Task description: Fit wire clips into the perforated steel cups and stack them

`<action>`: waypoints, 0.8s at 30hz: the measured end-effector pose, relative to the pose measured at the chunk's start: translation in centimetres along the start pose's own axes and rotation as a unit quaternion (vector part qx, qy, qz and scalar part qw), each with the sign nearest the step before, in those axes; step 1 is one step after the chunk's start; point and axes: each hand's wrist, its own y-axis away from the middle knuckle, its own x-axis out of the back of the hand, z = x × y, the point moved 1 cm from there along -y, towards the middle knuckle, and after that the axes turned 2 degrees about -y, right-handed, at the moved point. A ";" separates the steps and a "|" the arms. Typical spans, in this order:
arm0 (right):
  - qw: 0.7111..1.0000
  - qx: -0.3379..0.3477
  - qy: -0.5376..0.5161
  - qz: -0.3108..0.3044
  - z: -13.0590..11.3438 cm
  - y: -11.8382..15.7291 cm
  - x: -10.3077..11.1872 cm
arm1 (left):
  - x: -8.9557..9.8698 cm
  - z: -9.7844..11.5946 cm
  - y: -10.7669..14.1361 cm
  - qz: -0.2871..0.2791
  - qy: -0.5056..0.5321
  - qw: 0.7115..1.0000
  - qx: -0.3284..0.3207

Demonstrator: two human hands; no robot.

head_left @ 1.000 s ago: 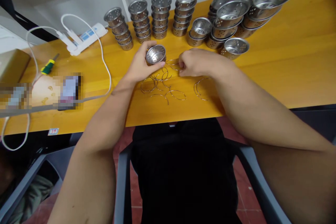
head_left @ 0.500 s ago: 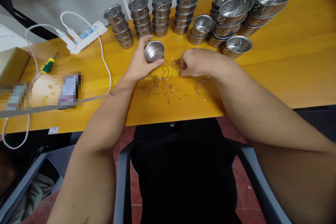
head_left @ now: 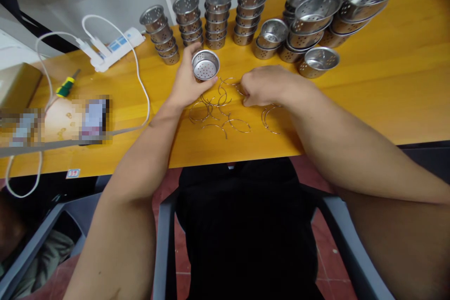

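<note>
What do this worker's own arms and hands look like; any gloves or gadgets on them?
Both the left hand and right hand are ungloved. The left arm and right arm show no sleeves, watch, bracelet or cables. Some fingers are hidden. Black clothing covers the body below.

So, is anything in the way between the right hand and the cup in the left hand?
Nothing tall is visible; just thin wires on the table between the right hand and the cup the left hand holds.
</note>
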 end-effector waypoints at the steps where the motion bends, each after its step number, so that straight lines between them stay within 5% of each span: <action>1: 1.000 0.003 0.005 0.001 0.0 0.0 -0.1 | -0.1 -0.2 0.0 0.000 0.001 1.000 -0.002; 10: 1.000 0.018 -0.024 0.003 0.2 -0.5 -0.5 | 0.0 -0.6 -0.1 0.004 0.004 1.000 -0.017; 16: 0.956 0.103 -0.228 0.153 1.7 -1.6 -2.0 | 0.3 0.9 -0.3 0.028 0.000 0.999 0.029; 20: 0.934 0.224 -0.265 0.085 1.7 -2.5 -3.5 | 0.4 0.2 -0.3 0.037 -0.002 0.999 0.025; 24: 0.928 0.258 -0.254 0.091 0.8 -3.1 -4.2 | 0.5 -0.4 -0.3 0.030 -0.014 0.999 0.024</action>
